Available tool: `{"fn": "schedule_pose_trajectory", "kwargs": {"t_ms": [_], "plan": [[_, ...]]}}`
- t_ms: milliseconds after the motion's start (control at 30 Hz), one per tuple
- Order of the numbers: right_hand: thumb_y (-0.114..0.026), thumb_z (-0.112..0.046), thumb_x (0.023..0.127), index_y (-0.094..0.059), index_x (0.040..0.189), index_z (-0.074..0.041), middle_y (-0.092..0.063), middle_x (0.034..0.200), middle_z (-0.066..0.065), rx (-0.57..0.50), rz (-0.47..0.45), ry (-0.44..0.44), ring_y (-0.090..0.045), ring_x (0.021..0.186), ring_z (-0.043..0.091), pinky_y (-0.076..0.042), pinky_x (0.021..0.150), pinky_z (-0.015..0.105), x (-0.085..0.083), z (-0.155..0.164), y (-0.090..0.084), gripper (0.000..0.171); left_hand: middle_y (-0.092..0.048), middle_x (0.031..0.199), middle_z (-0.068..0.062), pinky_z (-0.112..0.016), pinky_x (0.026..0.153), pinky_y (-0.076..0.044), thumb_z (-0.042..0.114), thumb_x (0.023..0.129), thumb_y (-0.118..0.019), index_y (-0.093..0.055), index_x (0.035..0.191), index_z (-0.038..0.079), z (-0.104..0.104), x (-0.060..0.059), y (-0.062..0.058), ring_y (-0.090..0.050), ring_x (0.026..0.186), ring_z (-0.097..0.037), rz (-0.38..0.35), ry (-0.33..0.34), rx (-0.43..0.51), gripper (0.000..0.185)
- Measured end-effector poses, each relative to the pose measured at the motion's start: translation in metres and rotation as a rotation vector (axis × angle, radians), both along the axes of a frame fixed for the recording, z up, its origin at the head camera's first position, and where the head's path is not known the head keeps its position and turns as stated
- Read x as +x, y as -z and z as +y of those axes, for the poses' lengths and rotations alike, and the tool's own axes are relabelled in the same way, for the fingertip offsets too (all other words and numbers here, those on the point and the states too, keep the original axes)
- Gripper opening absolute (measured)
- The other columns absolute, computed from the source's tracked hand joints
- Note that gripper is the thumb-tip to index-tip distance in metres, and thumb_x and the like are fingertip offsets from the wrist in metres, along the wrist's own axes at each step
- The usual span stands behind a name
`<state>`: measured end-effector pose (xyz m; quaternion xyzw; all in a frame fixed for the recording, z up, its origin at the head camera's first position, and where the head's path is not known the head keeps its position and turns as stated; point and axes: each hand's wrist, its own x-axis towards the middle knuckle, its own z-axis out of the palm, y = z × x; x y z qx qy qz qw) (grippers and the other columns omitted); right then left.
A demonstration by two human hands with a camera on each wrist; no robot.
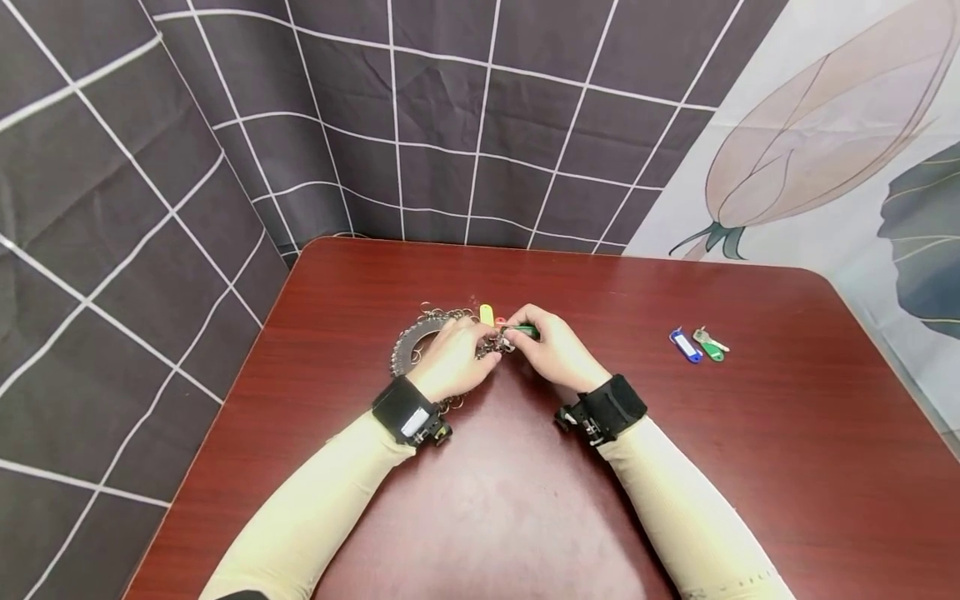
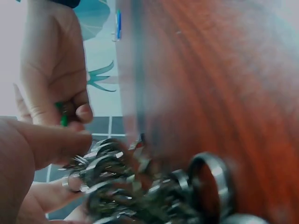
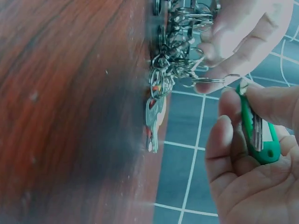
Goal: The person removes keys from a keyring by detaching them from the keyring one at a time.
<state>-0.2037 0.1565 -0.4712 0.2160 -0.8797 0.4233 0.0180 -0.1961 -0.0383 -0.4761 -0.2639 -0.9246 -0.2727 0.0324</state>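
A big bunch of metal key rings lies on the dark red table. My left hand rests on the bunch, and its fingertips pinch one small split ring. My right hand pinches a green key tag whose end meets that ring. In the left wrist view the rings are blurred below the left thumb, with the right hand behind. A yellow tag and a key hang from the bunch.
A blue key tag and a green tag with a key lie on the table to the right. A dark checked cloth hangs behind and to the left. The table's edges run close at left and right.
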Motion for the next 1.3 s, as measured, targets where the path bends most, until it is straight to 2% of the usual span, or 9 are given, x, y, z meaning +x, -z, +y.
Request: {"fn": "schedule_pose_trajectory", "kwargs": {"t_ms": [233, 367, 533, 667, 733, 867, 1033, 1200, 1300], "plan": [[-0.064, -0.016, 0.094, -0.062, 0.098, -0.013, -0.064, 0.082, 0.006, -0.054, -0.047, 0.011, -0.053, 0.052, 0.016, -0.046, 0.053, 0.030, 0.001, 0.000, -0.004, 0.005, -0.063, 0.089, 0.001, -0.032, 0.082, -0.041, 0.017, 0.087, -0.068, -0.071, 0.097, 0.013, 0.003, -0.003, 0.005, -0.054, 0.085, -0.016, 0.044, -0.036, 0.071, 0.012], [-0.064, -0.018, 0.094, -0.062, 0.097, -0.013, -0.064, 0.082, 0.011, -0.056, -0.048, 0.003, -0.053, 0.052, 0.016, -0.045, 0.054, 0.031, 0.000, 0.000, -0.004, 0.006, -0.060, 0.083, 0.002, -0.031, 0.076, -0.042, 0.017, 0.086, -0.068, -0.070, 0.092, 0.014, 0.002, -0.003, 0.006, -0.053, 0.080, -0.014, 0.041, -0.055, 0.092, 0.007], [-0.065, -0.018, 0.092, -0.063, 0.094, -0.014, -0.066, 0.085, 0.000, -0.044, -0.037, 0.005, -0.056, 0.065, 0.012, -0.046, 0.062, 0.027, -0.003, 0.002, 0.000, 0.005, -0.057, 0.078, 0.003, -0.031, 0.072, -0.041, 0.015, 0.086, -0.064, -0.067, 0.086, 0.015, 0.000, -0.003, 0.004, -0.051, 0.077, -0.016, 0.040, -0.078, 0.119, 0.003], [-0.066, -0.013, 0.089, -0.063, 0.093, -0.013, -0.066, 0.088, -0.003, -0.073, -0.048, -0.003, -0.058, 0.073, 0.010, -0.047, 0.066, 0.025, -0.003, 0.003, 0.002, 0.005, -0.058, 0.075, 0.005, -0.032, 0.068, -0.041, 0.014, 0.089, -0.061, -0.063, 0.087, 0.016, -0.001, -0.004, 0.001, -0.051, 0.077, -0.016, 0.074, -0.124, 0.200, 0.003], [-0.065, -0.009, 0.088, -0.062, 0.098, -0.011, -0.066, 0.090, -0.001, -0.104, -0.042, -0.020, -0.059, 0.075, 0.012, -0.048, 0.068, 0.025, -0.003, 0.002, 0.003, 0.010, -0.060, 0.075, 0.005, -0.032, 0.067, -0.043, 0.012, 0.090, -0.060, -0.062, 0.089, 0.016, -0.002, -0.004, -0.002, -0.053, 0.076, -0.015, 0.091, -0.150, 0.264, 0.004], [-0.064, -0.005, 0.088, -0.063, 0.107, -0.011, -0.066, 0.096, -0.001, -0.100, -0.012, -0.050, -0.059, 0.080, 0.012, -0.047, 0.073, 0.027, -0.003, 0.001, 0.004, 0.021, -0.063, 0.080, 0.002, -0.029, 0.068, -0.047, 0.009, 0.091, -0.061, -0.063, 0.094, 0.012, -0.002, -0.002, -0.007, -0.058, 0.076, -0.013, 0.074, -0.160, 0.351, 0.005], [-0.065, -0.007, 0.086, -0.069, 0.098, -0.014, -0.066, 0.090, -0.003, -0.019, -0.027, -0.038, -0.058, 0.073, 0.013, -0.046, 0.070, 0.028, -0.004, 0.001, 0.008, 0.016, -0.065, 0.088, -0.002, -0.028, 0.071, -0.049, 0.007, 0.092, -0.062, -0.061, 0.100, 0.009, -0.002, 0.000, -0.008, -0.061, 0.079, -0.013, 0.046, -0.150, 0.382, 0.009], [-0.070, -0.010, 0.086, -0.069, 0.092, -0.012, -0.067, 0.087, -0.003, -0.046, -0.088, -0.061, -0.060, 0.071, 0.013, -0.049, 0.066, 0.028, -0.003, 0.001, 0.009, 0.007, -0.065, 0.090, -0.004, -0.030, 0.073, -0.050, 0.004, 0.092, -0.061, -0.058, 0.101, 0.008, -0.001, 0.002, -0.007, -0.062, 0.083, -0.016, 0.039, -0.139, 0.385, 0.010], [-0.075, -0.016, 0.085, -0.069, 0.088, -0.015, -0.067, 0.084, -0.005, -0.063, -0.075, -0.059, -0.061, 0.071, 0.013, -0.050, 0.063, 0.028, -0.004, 0.000, 0.008, 0.007, -0.065, 0.091, -0.005, -0.031, 0.073, -0.050, 0.004, 0.092, -0.060, -0.058, 0.101, 0.009, 0.000, 0.001, -0.007, -0.062, 0.083, -0.017, 0.034, -0.136, 0.374, 0.010]]}}
